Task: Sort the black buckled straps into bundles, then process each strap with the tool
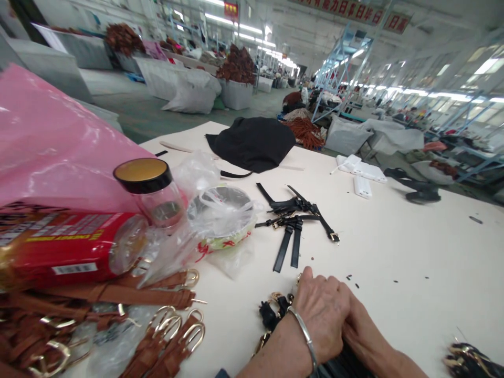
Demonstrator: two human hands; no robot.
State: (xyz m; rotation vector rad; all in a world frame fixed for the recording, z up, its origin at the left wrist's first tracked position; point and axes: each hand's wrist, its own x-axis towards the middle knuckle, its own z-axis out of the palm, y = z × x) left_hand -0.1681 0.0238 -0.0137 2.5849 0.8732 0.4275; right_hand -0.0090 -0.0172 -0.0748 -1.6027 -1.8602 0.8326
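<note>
right of the bowl (236, 239) and nearer, the left hand (323, 307) and right hand (360, 321) curl over black straps (348, 363), seemingly gathering them, which next calls for steadiness, though what their hidden fingertips grasp i cannot tell.

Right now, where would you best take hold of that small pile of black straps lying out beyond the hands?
Probably by the two flat ends of the black straps that point back toward the camera, pinched together from the near side. They lie almost side by side, clear of the tangled middle; the gold buckle at the right would likely snag more.
</note>
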